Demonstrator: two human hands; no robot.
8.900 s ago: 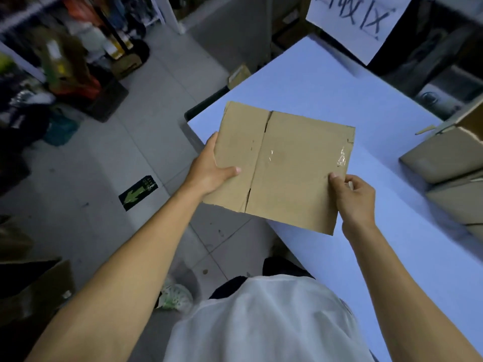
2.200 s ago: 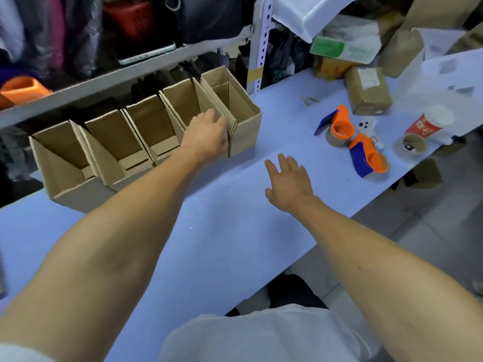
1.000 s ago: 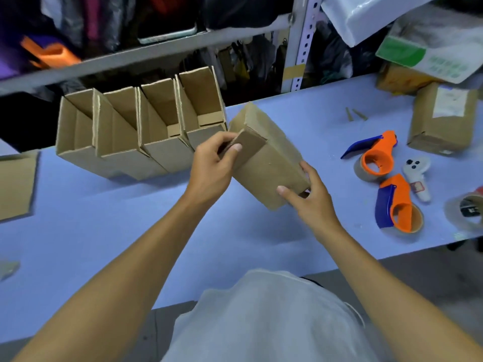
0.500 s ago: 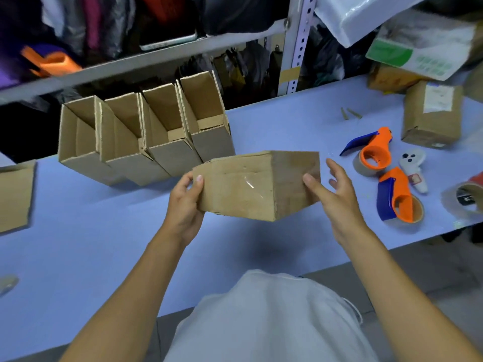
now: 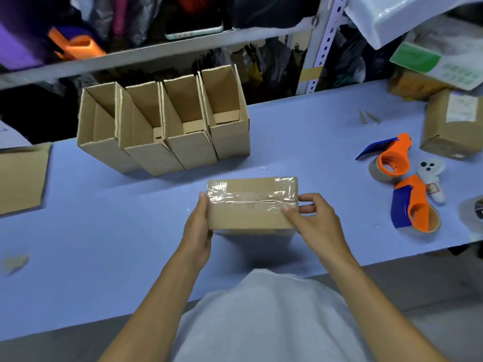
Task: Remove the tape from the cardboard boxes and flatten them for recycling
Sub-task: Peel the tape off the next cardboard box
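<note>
A small brown cardboard box (image 5: 248, 218) sits in front of me above the blue table (image 5: 104, 231), its taped face turned up. A strip of clear tape (image 5: 251, 198) runs along that face and wraps over both ends. My left hand (image 5: 198, 231) holds the box by its left end. My right hand (image 5: 313, 220) holds the right end, with the thumb on the tape's right end and the fingers behind the box edge. Several open cardboard boxes (image 5: 167, 126) stand in a row behind it.
Two orange and blue tape dispensers (image 5: 392, 160) (image 5: 415, 210) lie at the right, beside a small white toy (image 5: 431, 173). A sealed box (image 5: 454, 126) stands at the far right. A flat piece of cardboard (image 5: 21, 178) lies at the left. A metal shelf (image 5: 156, 53) runs behind the table.
I took the end box from the row and turned it in both hands. It now sits lower and nearer me, taped face up, and my right thumb has come onto the tape's end.
</note>
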